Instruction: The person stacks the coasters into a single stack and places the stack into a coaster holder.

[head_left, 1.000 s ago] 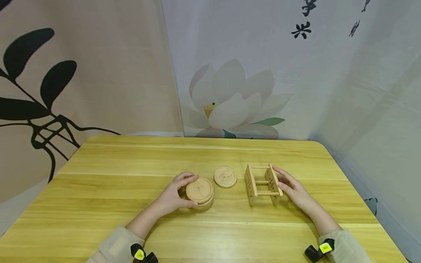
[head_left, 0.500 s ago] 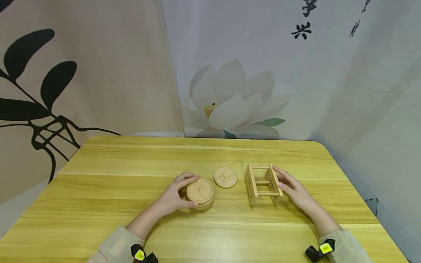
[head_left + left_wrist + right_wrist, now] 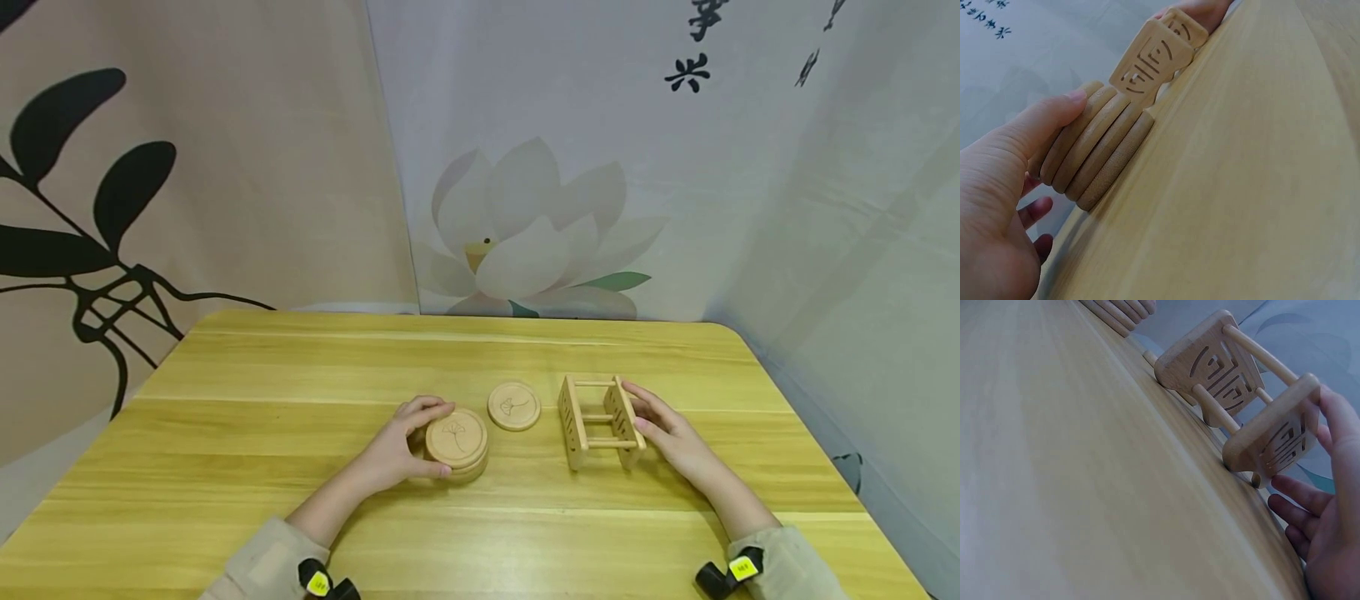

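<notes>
In the head view my left hand point(image 3: 405, 442) curls thumb and fingers round a stack of round wooden coasters point(image 3: 456, 437). The top coaster bears an engraved flower. The left wrist view shows several coasters point(image 3: 1094, 144) piled on the table, with my thumb against the upper ones. A single engraved coaster point(image 3: 513, 406) lies flat just behind and right of the stack. To the right, a wooden coaster rack point(image 3: 600, 421) with crossbars and slotted side panels stands upright. My right hand point(image 3: 671, 433) holds its right panel point(image 3: 1279, 434) at the edges between thumb and fingers.
Everything stands on a wood-grained table point(image 3: 337, 358) with rounded far corners. Behind it hang cloth backdrops point(image 3: 300, 167) printed with leaves, a lotus and characters. Both wrists carry small black cameras point(image 3: 727, 575) that sit low over the table.
</notes>
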Demonstrator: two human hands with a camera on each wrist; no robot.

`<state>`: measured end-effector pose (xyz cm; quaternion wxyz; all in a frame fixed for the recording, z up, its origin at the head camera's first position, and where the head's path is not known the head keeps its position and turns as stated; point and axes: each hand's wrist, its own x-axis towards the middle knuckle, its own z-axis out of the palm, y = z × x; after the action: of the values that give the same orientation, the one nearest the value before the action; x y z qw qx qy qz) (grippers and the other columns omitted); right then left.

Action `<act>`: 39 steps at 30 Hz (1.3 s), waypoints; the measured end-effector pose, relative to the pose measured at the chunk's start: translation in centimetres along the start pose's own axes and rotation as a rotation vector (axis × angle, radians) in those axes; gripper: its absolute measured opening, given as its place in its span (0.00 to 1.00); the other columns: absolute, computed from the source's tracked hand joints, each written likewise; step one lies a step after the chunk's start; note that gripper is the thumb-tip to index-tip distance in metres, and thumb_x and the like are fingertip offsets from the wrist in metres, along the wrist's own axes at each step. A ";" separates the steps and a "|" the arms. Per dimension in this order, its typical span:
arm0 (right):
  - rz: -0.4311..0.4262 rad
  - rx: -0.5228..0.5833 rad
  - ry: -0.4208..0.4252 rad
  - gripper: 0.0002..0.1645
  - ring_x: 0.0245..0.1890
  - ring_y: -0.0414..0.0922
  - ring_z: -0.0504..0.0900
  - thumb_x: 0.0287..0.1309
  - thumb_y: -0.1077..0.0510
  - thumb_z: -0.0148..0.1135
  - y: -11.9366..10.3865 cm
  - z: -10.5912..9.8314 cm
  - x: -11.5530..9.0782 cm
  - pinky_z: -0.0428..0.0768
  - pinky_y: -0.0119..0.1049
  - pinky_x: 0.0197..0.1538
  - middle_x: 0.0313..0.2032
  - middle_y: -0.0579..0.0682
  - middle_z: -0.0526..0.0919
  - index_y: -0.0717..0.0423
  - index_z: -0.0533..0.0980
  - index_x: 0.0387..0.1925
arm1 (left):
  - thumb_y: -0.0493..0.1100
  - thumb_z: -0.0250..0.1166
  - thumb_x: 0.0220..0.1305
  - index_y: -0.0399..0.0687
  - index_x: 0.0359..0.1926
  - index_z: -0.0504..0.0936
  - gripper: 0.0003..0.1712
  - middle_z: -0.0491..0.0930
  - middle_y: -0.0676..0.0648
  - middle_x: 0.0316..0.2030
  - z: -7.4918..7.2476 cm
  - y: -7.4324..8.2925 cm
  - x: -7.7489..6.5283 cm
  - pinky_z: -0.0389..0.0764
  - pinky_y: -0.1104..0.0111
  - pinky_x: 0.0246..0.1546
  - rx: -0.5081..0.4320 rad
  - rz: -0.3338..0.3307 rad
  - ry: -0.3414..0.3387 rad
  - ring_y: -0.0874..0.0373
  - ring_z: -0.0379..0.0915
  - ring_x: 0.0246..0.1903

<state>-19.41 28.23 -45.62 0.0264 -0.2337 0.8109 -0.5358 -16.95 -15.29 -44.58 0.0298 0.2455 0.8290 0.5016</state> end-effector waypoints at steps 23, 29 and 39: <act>-0.005 0.003 0.002 0.30 0.51 0.35 0.74 0.72 0.63 0.45 -0.1 0.1 0.1 0.73 0.30 0.50 0.58 0.69 0.69 0.56 0.55 0.73 | 0.55 0.79 0.42 0.54 0.67 0.69 0.50 0.61 0.48 0.65 0.0 2.6 1.2 0.53 0.36 0.59 0.092 -0.051 0.077 0.44 0.51 0.66; 0.007 0.004 -0.007 0.30 0.52 0.35 0.74 0.72 0.63 0.45 -0.2 0.0 0.1 0.73 0.30 0.51 0.59 0.68 0.69 0.55 0.54 0.73 | 0.55 0.79 0.42 0.54 0.68 0.68 0.50 0.61 0.49 0.65 0.4 3.7 2.4 0.57 0.38 0.57 0.137 -0.023 0.053 0.44 0.50 0.64; 0.011 0.006 0.001 0.30 0.51 0.35 0.74 0.72 0.63 0.45 -0.3 0.0 0.1 0.73 0.30 0.51 0.59 0.69 0.68 0.55 0.55 0.73 | 0.51 0.80 0.41 0.51 0.68 0.67 0.52 0.62 0.45 0.65 1.3 4.4 4.3 0.55 0.43 0.58 0.202 -0.004 0.001 0.46 0.52 0.64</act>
<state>-19.41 28.08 -45.37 0.0297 -0.2291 0.8106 -0.5380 -18.66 -10.66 -40.63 0.0054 0.2455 0.8758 0.4155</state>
